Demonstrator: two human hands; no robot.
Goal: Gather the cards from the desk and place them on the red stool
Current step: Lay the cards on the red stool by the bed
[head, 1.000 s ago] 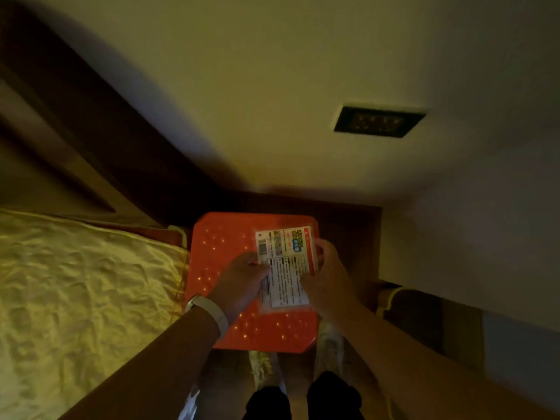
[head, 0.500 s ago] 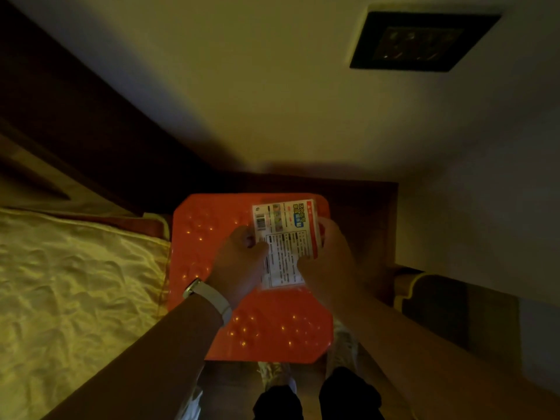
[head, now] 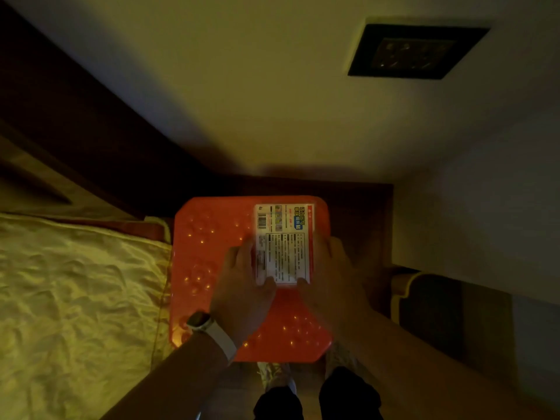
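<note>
The red stool has a square seat with small raised dots and stands in the lower middle of the view. A stack of cards, white with a barcode, small print and a red edge, lies over the seat's far right part. My left hand, with a watch on the wrist, grips the stack's left edge. My right hand grips its right edge. Both thumbs press on the near end of the top card. Whether the stack rests on the seat or is just above it I cannot tell.
A bed with a yellowish crumpled cover borders the stool on the left. A dark wooden headboard runs behind it. A pale wall with a dark socket plate is ahead. My shoes are just below the stool.
Both hands have lowered and pushed the stack further onto the stool's far right part. My fingers have shifted from the sides of the stack toward its near end.
</note>
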